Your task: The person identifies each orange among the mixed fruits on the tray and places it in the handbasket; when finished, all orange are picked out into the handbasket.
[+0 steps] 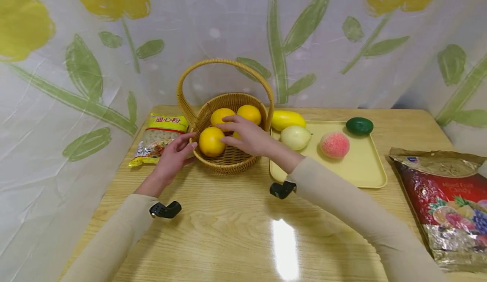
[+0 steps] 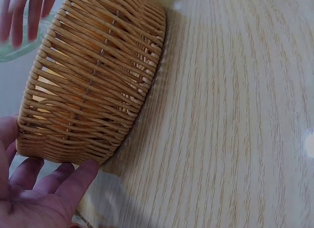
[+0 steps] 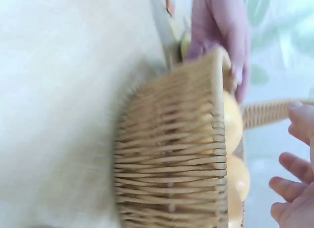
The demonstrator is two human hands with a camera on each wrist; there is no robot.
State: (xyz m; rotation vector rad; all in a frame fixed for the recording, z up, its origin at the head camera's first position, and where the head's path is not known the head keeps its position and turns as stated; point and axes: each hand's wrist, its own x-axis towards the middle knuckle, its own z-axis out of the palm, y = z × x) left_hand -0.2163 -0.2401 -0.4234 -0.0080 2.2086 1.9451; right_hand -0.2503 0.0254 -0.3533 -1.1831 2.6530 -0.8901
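Observation:
A wicker basket [image 1: 230, 165] with a tall arched handle stands on the table and holds several oranges [image 1: 212, 141]. At the basket's left rim my left hand [image 1: 175, 155] grips it, thumb on the rim and fingers against the outer weave. In the left wrist view those fingers [image 2: 73, 186] touch the basket's side. My right hand [image 1: 249, 135] is over the oranges, fingers spread and pointing left, partly covering one orange. From the right wrist view, the right hand [image 3: 299, 189] appears apart from the oranges [image 3: 233, 122], its fingers loosely extended.
Left of the basket lies a bag of pasta [image 1: 161, 136]. To the right, a yellow tray [image 1: 357, 170] carries a pink peach [image 1: 335, 145], a pale green fruit [image 1: 295, 138], a long yellow fruit [image 1: 288, 120] and a dark green one [image 1: 359, 126]. A red candy bag [image 1: 449, 197] lies far right.

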